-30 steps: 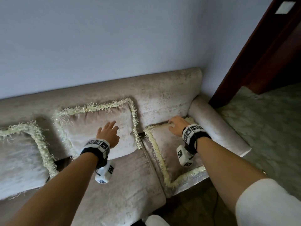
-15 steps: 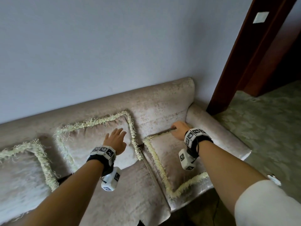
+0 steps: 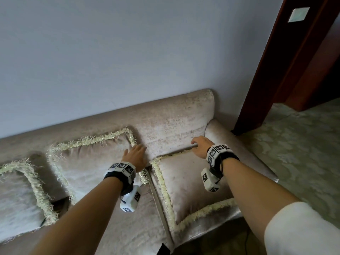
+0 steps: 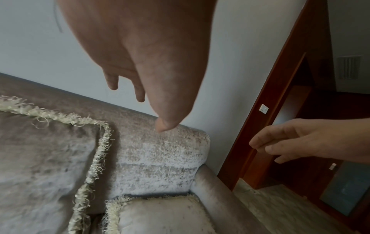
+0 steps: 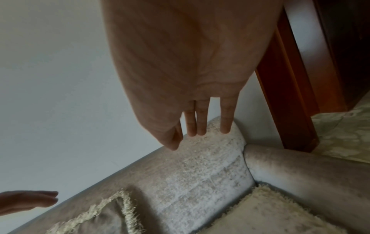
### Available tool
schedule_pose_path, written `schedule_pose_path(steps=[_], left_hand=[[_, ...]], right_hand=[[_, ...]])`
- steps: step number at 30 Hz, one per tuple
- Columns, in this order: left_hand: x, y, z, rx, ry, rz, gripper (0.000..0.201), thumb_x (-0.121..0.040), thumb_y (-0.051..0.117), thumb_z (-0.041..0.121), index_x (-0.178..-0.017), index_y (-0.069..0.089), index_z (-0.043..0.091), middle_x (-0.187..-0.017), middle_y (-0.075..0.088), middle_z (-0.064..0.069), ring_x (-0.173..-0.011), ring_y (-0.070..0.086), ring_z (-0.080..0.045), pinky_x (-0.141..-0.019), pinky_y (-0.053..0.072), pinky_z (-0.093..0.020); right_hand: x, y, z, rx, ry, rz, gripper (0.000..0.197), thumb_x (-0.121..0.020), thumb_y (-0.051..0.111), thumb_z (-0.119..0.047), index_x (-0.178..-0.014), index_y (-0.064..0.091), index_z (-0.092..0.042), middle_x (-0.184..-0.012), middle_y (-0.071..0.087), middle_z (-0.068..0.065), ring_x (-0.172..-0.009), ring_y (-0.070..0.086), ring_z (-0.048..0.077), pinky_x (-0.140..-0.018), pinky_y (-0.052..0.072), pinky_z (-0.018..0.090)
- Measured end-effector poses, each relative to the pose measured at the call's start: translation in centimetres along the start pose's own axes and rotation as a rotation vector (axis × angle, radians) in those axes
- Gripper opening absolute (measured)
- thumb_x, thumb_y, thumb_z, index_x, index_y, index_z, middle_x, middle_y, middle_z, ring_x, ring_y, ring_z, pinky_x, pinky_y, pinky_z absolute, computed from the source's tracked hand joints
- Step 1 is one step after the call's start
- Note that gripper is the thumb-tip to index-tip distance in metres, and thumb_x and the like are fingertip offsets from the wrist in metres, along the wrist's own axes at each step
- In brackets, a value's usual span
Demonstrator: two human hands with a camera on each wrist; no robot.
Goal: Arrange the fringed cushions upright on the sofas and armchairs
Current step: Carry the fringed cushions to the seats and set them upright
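Observation:
Three beige fringed cushions sit on a beige velvet sofa point(image 3: 174, 120). The middle cushion point(image 3: 88, 162) leans upright against the backrest, and so does the left cushion point(image 3: 14, 196). The right cushion point(image 3: 191, 184) lies flat on the seat by the armrest point(image 3: 239, 150). My left hand point(image 3: 137, 153) hovers at the middle cushion's right edge with fingers straight, and in the left wrist view this left hand point(image 4: 143, 109) holds nothing. My right hand point(image 3: 199, 146) is just above the flat cushion's far edge. In the right wrist view the right hand point(image 5: 188, 131) hangs with straight fingers, off the fabric.
A plain pale wall point(image 3: 128, 52) rises behind the sofa. A dark red wooden door frame point(image 3: 276, 70) stands right of the armrest, with a pale patterned floor point(image 3: 303, 153) beyond it. A dark cable point(image 3: 245, 240) lies on the floor below the sofa's front edge.
My right hand has lifted off the flat cushion's far edge. My left hand has slid right, from the middle cushion's face to its right edge. The head view has tilted up.

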State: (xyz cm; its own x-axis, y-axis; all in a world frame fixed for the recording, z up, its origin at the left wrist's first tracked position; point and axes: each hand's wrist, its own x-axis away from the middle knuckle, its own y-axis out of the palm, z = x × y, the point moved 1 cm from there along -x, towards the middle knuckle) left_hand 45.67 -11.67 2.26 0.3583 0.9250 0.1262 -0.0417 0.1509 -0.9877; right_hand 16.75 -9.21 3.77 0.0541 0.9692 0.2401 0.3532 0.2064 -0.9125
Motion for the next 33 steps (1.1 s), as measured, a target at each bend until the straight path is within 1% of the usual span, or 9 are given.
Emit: schedule_pose_path(steps=[8, 18, 20, 22, 23, 24, 27, 31, 33], left_hand=[[-1.3, 1.9, 7.8, 0.029, -0.041, -0.065, 0.053, -0.093, 0.049, 0.027, -0.143, 0.035, 0.016, -0.153, 0.031, -0.001, -0.138, 0.033, -0.021, -0.114, 0.025, -0.051], [-6.8, 3.5, 8.0, 0.014, -0.052, -0.127, 0.051, -0.093, 0.05, 0.029, -0.141, 0.038, 0.016, -0.15, 0.035, -0.001, -0.135, 0.038, -0.021, -0.111, 0.031, -0.05], [-8.6, 3.9, 8.1, 0.005, -0.041, -0.158, 0.05, -0.092, 0.048, 0.027, -0.14, 0.039, 0.016, -0.149, 0.036, -0.001, -0.134, 0.039, -0.022, -0.109, 0.033, -0.048], [-10.7, 4.3, 8.9, 0.001, -0.011, -0.177, 0.051, -0.092, 0.047, 0.028, -0.141, 0.037, 0.017, -0.15, 0.034, 0.0, -0.135, 0.037, -0.021, -0.109, 0.032, -0.048], [-11.7, 4.5, 9.3, 0.008, 0.004, -0.185, 0.052, -0.093, 0.047, 0.028, -0.142, 0.036, 0.017, -0.151, 0.032, 0.0, -0.136, 0.036, -0.021, -0.109, 0.031, -0.049], [-12.6, 4.6, 9.8, 0.023, 0.016, -0.191, 0.052, -0.093, 0.046, 0.028, -0.143, 0.035, 0.017, -0.153, 0.03, 0.0, -0.137, 0.034, -0.021, -0.11, 0.029, -0.049], [-14.7, 5.3, 10.9, 0.043, 0.05, -0.166, 0.051, -0.092, 0.046, 0.026, -0.142, 0.036, 0.018, -0.152, 0.031, 0.001, -0.138, 0.033, -0.02, -0.112, 0.026, -0.049], [-14.8, 7.2, 11.7, 0.023, 0.055, -0.225, 0.055, -0.092, 0.048, 0.027, -0.144, 0.033, 0.019, -0.153, 0.03, 0.0, -0.137, 0.033, -0.022, -0.111, 0.028, -0.049], [-14.4, 8.2, 11.7, 0.012, 0.038, -0.24, 0.055, -0.092, 0.048, 0.028, -0.144, 0.033, 0.02, -0.154, 0.028, 0.001, -0.138, 0.033, -0.021, -0.111, 0.029, -0.05]], right_hand=[[0.0, -0.8, 7.1, 0.029, -0.024, -0.076, 0.033, -0.094, 0.053, -0.027, -0.126, 0.056, -0.021, -0.137, 0.05, 0.006, -0.117, 0.055, 0.028, -0.099, 0.047, 0.041], [-4.1, -0.2, 10.3, 0.0, -0.012, -0.114, 0.032, -0.093, 0.053, -0.026, -0.124, 0.057, -0.023, -0.133, 0.049, 0.004, -0.117, 0.053, 0.025, -0.095, 0.047, 0.037], [-5.0, -0.2, 10.6, -0.002, -0.022, -0.115, 0.023, -0.091, 0.054, -0.027, -0.112, 0.061, -0.028, -0.12, 0.052, -0.001, -0.11, 0.053, 0.022, -0.091, 0.048, 0.036], [-6.3, -0.4, 11.6, 0.018, -0.009, -0.125, 0.01, -0.089, 0.054, -0.027, -0.085, 0.055, -0.036, -0.104, 0.051, -0.003, -0.095, 0.053, 0.021, -0.075, 0.044, 0.03], [-6.8, -0.7, 12.2, 0.033, 0.025, -0.128, 0.011, -0.089, 0.054, -0.026, -0.082, 0.053, -0.034, -0.102, 0.052, -0.002, -0.089, 0.053, 0.021, -0.071, 0.04, 0.029], [-7.2, -1.1, 12.6, 0.026, 0.037, -0.123, 0.006, -0.09, 0.054, -0.024, -0.089, 0.057, -0.029, -0.105, 0.054, 0.001, -0.089, 0.055, 0.023, -0.071, 0.04, 0.029], [-8.3, -2.0, 13.6, -0.009, 0.073, -0.088, 0.028, -0.094, 0.052, -0.019, -0.119, 0.062, -0.014, -0.119, 0.057, 0.007, -0.103, 0.059, 0.029, -0.082, 0.049, 0.035], [-8.5, -0.9, 14.2, 0.013, 0.062, -0.136, 0.03, -0.095, 0.049, -0.015, -0.123, 0.059, -0.01, -0.124, 0.058, 0.01, -0.103, 0.06, 0.031, -0.078, 0.049, 0.034], [-8.4, 0.1, 14.7, 0.022, 0.025, -0.174, 0.034, -0.095, 0.049, -0.017, -0.129, 0.055, -0.015, -0.134, 0.053, 0.007, -0.114, 0.055, 0.029, -0.084, 0.043, 0.03]])
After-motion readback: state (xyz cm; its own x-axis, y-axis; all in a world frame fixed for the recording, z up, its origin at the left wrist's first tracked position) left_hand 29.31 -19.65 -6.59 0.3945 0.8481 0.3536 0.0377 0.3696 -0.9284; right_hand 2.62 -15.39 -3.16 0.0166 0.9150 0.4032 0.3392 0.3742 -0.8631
